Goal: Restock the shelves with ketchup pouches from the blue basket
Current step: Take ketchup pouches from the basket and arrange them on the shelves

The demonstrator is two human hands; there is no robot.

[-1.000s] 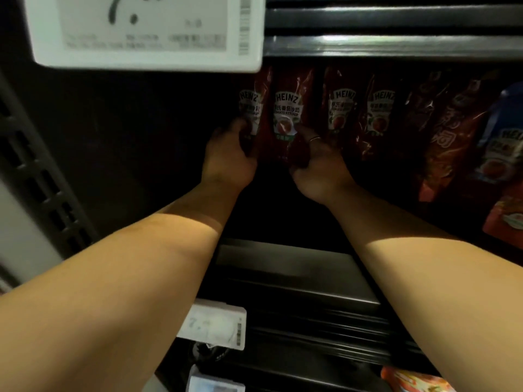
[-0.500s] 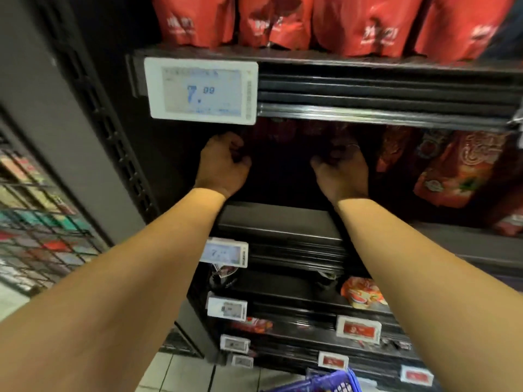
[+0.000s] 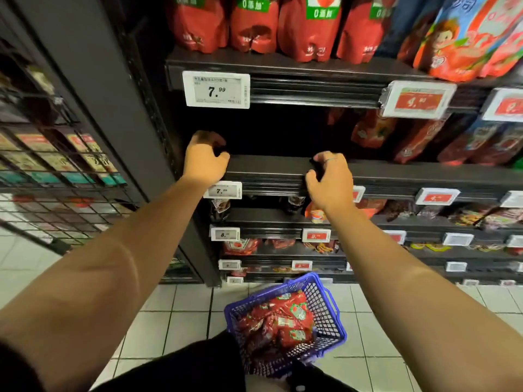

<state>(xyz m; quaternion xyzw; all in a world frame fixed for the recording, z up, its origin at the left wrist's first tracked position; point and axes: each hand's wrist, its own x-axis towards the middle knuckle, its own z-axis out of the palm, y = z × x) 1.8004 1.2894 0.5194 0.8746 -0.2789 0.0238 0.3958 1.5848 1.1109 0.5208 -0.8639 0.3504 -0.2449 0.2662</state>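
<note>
Both hands have come back out of the dark shelf, left grip and right grip loosely curled and empty, ready for more pouches in the basket on the floor below

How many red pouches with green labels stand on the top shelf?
4, in a row along the top shelf: leftmost pouch, second, third, fourth beside a blue pack. More may stand hidden behind them.
</note>
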